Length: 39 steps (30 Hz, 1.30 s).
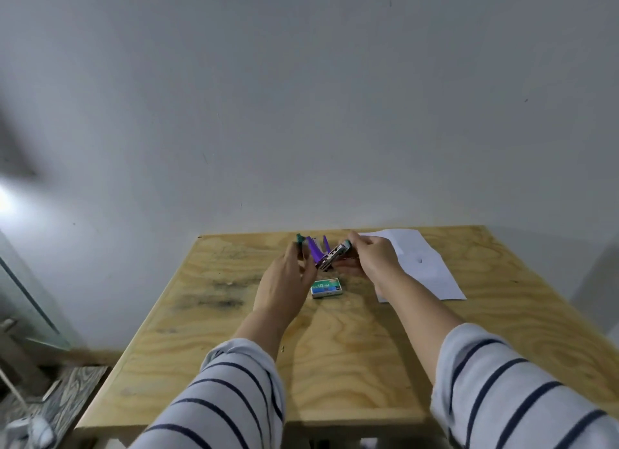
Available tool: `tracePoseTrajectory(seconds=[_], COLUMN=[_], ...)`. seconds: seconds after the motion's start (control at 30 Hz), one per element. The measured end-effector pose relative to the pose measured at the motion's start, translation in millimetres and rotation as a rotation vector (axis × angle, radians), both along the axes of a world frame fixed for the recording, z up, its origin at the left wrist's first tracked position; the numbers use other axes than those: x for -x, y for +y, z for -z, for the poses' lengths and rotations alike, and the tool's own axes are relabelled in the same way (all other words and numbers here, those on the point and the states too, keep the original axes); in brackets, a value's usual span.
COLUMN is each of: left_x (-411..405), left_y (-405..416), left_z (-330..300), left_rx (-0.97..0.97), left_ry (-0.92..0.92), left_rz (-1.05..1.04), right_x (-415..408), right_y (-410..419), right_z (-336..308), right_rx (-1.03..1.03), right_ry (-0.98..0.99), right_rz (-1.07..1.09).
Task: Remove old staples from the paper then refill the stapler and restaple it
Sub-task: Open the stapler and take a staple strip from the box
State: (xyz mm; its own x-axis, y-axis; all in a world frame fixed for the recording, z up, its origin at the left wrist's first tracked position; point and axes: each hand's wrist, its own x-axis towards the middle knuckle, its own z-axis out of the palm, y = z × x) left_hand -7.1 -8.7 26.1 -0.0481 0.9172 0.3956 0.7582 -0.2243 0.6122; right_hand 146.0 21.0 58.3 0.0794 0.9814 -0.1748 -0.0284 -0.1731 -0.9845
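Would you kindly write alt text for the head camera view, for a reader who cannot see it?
Two hands hold a purple stapler hinged open above a wooden table: the left hand grips one end, the right hand the other. A small staple box lies just in front of the hands, and white paper lies to the right.

Stapler [322, 255] purple w/ teal tip; staple box [326, 288] teal-green; paper [423, 267] white; sleeves [522, 391] grey, navy stripes; counter [351, 341] pale wood grain.
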Motion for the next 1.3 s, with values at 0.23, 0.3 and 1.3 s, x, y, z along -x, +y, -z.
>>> tracePoseTrajectory(seconds=[0.23,0.3,1.3], left_x=[6.8,5.9,-12.9], left_y=[-14.8,-16.8,9.4], left_z=[16.9,15.9,0.0], left_rx=[-0.076,-0.102,0.242], left_ry=[-0.353,-0.466,0.129], left_rz=[-0.09,-0.143,-0.113], right_x=[0.6,0.4,3.4], right_y=[-8.4,-11.0,-6.9], right_z=[17.5,21.1,20.7], right_rx=[0.033,0.08,0.114], right_ry=[0.178,0.285,0.511], right_rz=[-0.03,-0.016,-0.04])
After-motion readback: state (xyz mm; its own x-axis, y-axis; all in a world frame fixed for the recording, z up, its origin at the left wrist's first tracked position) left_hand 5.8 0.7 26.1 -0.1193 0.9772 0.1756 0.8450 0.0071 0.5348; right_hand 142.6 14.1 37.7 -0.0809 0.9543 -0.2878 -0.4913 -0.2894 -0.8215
